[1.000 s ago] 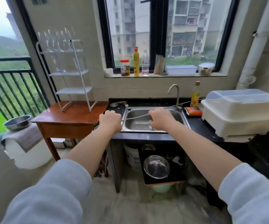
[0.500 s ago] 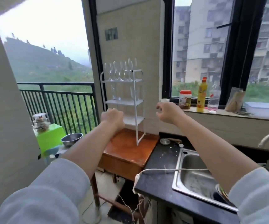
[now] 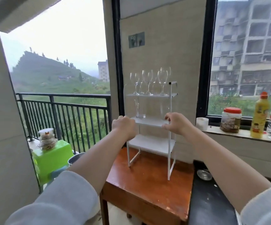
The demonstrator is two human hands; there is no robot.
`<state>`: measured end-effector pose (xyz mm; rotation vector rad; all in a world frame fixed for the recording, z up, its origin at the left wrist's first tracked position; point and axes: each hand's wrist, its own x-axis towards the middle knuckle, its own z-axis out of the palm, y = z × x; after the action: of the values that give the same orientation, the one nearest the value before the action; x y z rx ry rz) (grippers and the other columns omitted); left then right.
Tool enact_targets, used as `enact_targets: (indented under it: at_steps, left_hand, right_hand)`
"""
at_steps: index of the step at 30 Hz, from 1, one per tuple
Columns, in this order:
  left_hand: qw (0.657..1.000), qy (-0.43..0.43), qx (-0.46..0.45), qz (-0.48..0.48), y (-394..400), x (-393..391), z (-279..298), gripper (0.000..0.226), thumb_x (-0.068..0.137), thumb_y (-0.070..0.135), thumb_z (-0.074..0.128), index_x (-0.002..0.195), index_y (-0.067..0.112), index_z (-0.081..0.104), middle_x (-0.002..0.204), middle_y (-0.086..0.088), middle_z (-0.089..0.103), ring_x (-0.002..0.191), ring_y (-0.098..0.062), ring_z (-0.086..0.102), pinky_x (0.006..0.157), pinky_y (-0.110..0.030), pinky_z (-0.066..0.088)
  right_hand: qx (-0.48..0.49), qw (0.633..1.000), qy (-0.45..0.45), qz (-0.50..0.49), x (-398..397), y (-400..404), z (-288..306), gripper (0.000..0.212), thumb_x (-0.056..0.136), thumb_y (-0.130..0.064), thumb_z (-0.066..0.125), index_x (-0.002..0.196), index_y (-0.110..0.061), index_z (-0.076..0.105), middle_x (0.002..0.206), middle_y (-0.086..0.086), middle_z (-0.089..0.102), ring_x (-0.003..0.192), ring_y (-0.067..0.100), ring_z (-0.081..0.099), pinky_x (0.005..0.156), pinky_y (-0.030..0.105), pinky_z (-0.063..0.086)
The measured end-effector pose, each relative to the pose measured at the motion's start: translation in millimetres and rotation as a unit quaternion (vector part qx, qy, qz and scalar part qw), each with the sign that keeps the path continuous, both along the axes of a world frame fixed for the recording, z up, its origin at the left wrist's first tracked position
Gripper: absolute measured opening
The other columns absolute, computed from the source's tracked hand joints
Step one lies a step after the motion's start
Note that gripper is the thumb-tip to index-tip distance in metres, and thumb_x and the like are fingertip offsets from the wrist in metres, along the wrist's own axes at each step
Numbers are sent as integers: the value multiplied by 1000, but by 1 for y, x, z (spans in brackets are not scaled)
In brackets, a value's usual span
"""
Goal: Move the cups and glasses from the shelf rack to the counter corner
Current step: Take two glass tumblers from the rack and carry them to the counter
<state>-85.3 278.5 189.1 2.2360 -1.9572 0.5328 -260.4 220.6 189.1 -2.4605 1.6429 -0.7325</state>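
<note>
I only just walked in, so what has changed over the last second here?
The person turned from the sink to the white rack. Both hands rose: left hand and right hand are now at its middle shelf, holding nothing. The wine glasses on top remain in place.

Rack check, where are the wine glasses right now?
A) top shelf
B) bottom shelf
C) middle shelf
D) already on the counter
A: the wine glasses stand in a cluster on the top shelf of the rack; the middle shelf holds only a clear tumbler on its left, and the bottom shelf shows nothing on it.
</note>
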Motion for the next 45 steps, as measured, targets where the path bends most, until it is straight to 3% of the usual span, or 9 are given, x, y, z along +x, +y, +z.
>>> enact_targets:
  at_steps: [10,15,23,29,34,36,39,42,45]
  left_hand:
    - [999,-9,10,-45,-135,87,3,37,88,10,39,123,9,52,126,-13,52,119,-29,46,94,-38,41]
    - [997,18,38,-63,-186,95,-10,40,86,8,41,125,10,49,128,-12,51,122,-28,44,95,-37,40]
    - [972,214,38,-91,-277,87,-18,37,88,12,45,124,3,45,124,-14,57,115,-31,53,83,-35,46]
    - [878,474,-9,-72,-349,76,-32,33,89,16,44,116,-3,46,117,-19,59,107,-35,57,73,-29,38]
    - [765,635,-73,-81,-384,79,-44,27,85,9,48,110,-1,52,106,-16,57,93,-31,58,76,-35,47]
    - [720,682,-65,-114,-391,81,-48,11,84,4,47,86,7,57,88,-11,56,71,-22,53,58,-26,42]
    - [706,692,-35,-144,-397,82,-50,25,81,-1,47,61,14,47,60,-4,50,53,-13,42,42,-15,33]
    - [700,695,-27,-159,-396,87,-50,30,81,0,50,56,14,42,52,-4,41,38,-7,40,33,-11,28]
    - [675,714,-23,-186,-390,95,-51,35,82,-5,48,53,12,37,52,-3,32,35,-9,37,45,-21,29]
  right_hand:
    - [23,994,13,-108,84,-108,-7,37,86,-18,49,119,-1,54,124,15,59,114,31,55,94,38,47]
    - [33,984,-30,-170,97,-152,-19,40,85,-14,47,122,1,49,126,23,53,119,35,47,98,34,38]
    - [-21,966,-90,-240,98,-227,-32,47,86,-13,46,128,5,36,136,23,39,122,39,42,98,37,38]
    - [-27,937,-213,-275,100,-276,-53,68,84,-9,51,142,2,18,153,23,11,141,34,15,113,38,20]
    - [-62,903,-341,-254,98,-302,-64,62,81,0,50,139,5,26,139,23,36,131,33,34,109,36,28]
    - [-69,893,-374,-239,101,-307,-71,43,81,2,49,123,4,45,112,19,51,104,30,49,87,27,36]
    - [-53,862,-451,-225,112,-313,-72,13,83,-7,52,93,-2,58,79,5,49,78,21,44,63,22,27]
    - [-39,837,-495,-232,118,-317,-67,29,87,-17,52,59,-11,50,67,4,45,67,21,41,60,27,24]
    - [-21,781,-578,-237,121,-310,-61,41,85,-19,49,49,-16,30,57,5,35,62,22,34,59,30,28]
